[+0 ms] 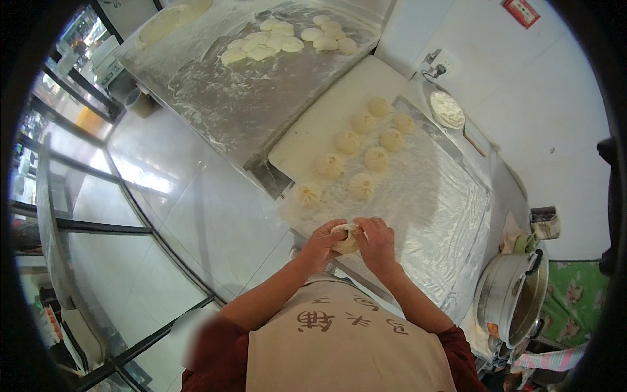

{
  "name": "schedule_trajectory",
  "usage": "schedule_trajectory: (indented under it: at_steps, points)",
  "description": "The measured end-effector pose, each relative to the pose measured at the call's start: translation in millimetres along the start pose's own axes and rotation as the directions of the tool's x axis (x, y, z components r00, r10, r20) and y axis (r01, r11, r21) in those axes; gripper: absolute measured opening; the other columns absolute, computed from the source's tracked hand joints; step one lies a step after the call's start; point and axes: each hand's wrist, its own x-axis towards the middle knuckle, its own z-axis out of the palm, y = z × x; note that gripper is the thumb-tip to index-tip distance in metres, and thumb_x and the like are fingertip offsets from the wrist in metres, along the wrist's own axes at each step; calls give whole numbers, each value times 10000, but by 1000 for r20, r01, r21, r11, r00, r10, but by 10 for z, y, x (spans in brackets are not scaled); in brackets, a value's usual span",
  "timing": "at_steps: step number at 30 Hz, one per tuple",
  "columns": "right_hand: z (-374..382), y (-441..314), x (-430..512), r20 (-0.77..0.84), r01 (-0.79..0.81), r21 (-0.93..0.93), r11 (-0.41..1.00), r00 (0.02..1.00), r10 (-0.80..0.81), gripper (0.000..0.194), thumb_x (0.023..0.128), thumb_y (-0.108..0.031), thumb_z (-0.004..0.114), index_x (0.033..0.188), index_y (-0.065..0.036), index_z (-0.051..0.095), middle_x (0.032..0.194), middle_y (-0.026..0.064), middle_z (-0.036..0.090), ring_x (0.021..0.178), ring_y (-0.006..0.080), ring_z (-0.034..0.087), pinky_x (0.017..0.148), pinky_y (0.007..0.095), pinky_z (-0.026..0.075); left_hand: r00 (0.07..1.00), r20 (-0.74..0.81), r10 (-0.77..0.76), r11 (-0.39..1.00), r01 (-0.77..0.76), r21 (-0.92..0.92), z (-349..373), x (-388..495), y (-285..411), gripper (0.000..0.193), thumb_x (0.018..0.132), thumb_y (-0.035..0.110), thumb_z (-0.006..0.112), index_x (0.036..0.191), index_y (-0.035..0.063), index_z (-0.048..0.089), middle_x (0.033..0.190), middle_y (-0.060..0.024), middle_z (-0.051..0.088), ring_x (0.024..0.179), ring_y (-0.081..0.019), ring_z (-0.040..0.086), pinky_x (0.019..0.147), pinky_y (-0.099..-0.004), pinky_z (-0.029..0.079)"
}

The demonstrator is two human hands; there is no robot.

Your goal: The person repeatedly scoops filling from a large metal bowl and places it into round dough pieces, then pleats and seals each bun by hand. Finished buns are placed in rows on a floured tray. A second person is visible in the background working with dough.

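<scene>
Between my hands, a partly closed dough bun (347, 240) shows a dark opening on top. My left hand (323, 242) holds it from the left, the thumb at the opening. From the right, the fingers of my right hand (376, 241) pinch its rim. Beyond my hands, several pleated buns (361, 186) stand in two uneven rows on a floured, plastic-covered surface (421, 235) and a pale board (333, 108). Farther off, flat dough rounds (262, 51) lie overlapping on a floured metal worktop (235, 103), with a second group of rounds (325, 44) to their right.
A bowl of white flour (446, 110) stands by the wall, below a socket with a plug (439, 68). At the right is a large metal pot (512, 299). A digital scale (108, 71) is at the far left, near a black-framed glass partition (142, 210).
</scene>
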Motion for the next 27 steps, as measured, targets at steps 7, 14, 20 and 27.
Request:
schedule_trajectory:
  at_steps: [7,14,20,27]
  points:
    - [-110,98,-37,7,139,-29,990,990,-138,58,784,-95,594,840,-97,606,877,39,578,898,254,526,752,400,401,951,222,213,711,-307,632,-2,301,-229,384,846,175,539,1219,92,506,1100,-52,562,896,-159,556,765,-324,450]
    - [-135,420,-71,-48,21,174,985,999,-13,70,776,-123,586,843,-106,600,849,50,583,886,266,543,700,430,437,997,-63,-33,993,40,114,262,114,-158,417,836,185,577,1236,101,500,1086,-47,564,929,-152,541,790,-329,443]
    - [-246,398,-101,33,187,12,982,982,-187,82,775,-84,600,854,-66,610,827,83,582,867,280,545,732,406,432,971,30,238,788,-211,578,234,328,-472,389,819,174,596,1194,89,537,1038,-25,587,848,-147,537,773,-283,436]
    - [-320,657,-104,123,112,183,977,983,-136,114,810,-137,568,906,-90,606,862,93,582,880,297,550,710,378,468,994,18,-110,923,95,374,319,263,-181,403,892,327,493,1240,124,494,1065,-32,569,928,-168,528,775,-289,426]
